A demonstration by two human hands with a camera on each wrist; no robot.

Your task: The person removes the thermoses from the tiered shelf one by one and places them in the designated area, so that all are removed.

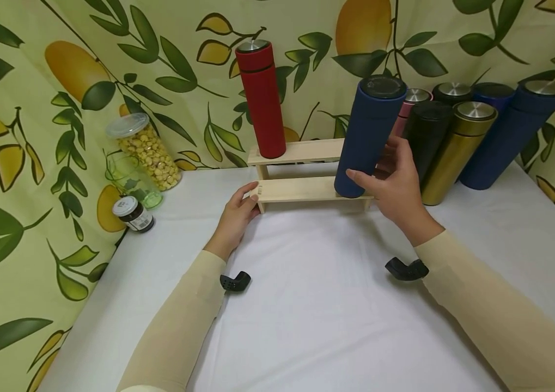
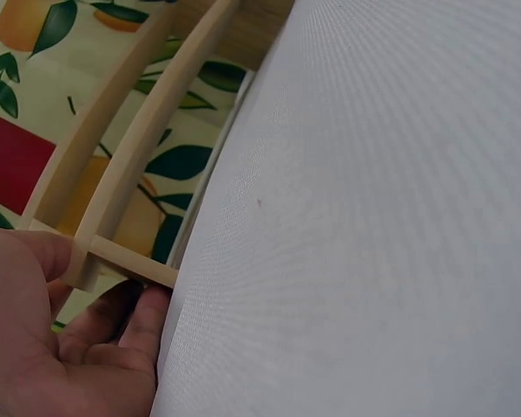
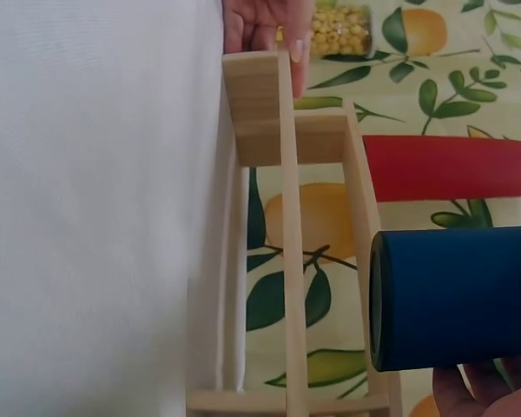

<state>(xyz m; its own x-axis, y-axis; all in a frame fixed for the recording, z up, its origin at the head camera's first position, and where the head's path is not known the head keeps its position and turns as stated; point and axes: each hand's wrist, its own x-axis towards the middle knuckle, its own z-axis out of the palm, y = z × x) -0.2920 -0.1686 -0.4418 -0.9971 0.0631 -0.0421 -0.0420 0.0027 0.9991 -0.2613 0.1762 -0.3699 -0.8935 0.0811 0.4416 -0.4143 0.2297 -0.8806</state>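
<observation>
My right hand [image 1: 397, 188] grips a dark blue thermos flask [image 1: 369, 136] by its side, nearly upright with a slight tilt. In the right wrist view the base of the blue flask [image 3: 456, 298] hangs clear of the lower step, at about the upper step's height. My left hand [image 1: 236, 218] pinches the left end of a two-step wooden stand [image 1: 302, 189], its thumb near the corner in the left wrist view. On the left of the upper step stands a red thermos flask [image 1: 263, 103] with a silver lid.
At the right back several more flasks stand close together, among them a gold one [image 1: 458, 155], a black one [image 1: 426, 136] and a large blue one [image 1: 512, 136]. To the left are a jar of yellow snacks [image 1: 152, 155], a green glass [image 1: 142, 185] and a small dark jar [image 1: 135, 215].
</observation>
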